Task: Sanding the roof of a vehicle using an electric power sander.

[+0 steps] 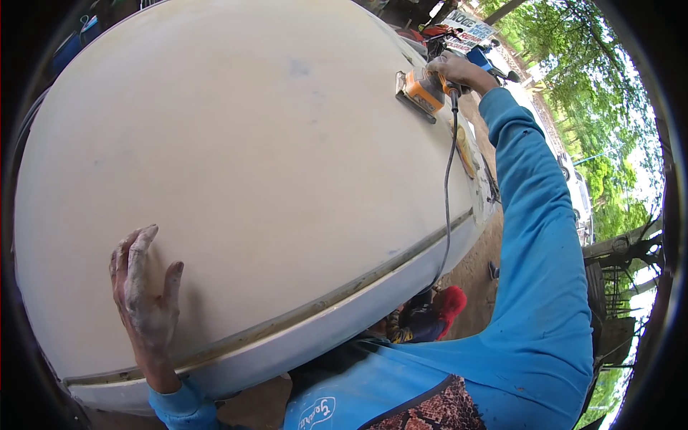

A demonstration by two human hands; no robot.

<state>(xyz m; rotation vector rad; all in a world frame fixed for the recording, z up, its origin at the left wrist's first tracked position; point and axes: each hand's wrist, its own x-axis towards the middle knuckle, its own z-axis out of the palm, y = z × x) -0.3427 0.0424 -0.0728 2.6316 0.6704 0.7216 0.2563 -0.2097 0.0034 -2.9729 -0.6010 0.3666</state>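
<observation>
A wide off-white vehicle roof (236, 158), with faint grey patches, spreads in front of me. At its far right edge, my right hand (455, 69) is closed over the top of an orange and black electric sander (421, 91). The sander's flat pad sits at the roof surface, tilted in view. A dark power cord (448, 186) runs from it across the roof's right side and over the near edge. My left hand (147, 290), coated in pale dust, is over the near left of the roof with fingers apart, holding nothing. Whether its palm touches the roof is hard to tell.
A long groove (287, 326) follows the roof's near edge. A yellow object (464, 149) lies by the right edge. Below the near edge is something bright red (450, 304) beside dark, patterned cloth. Beyond the right side are dirt ground, a signboard (469, 30), parked vehicles and trees.
</observation>
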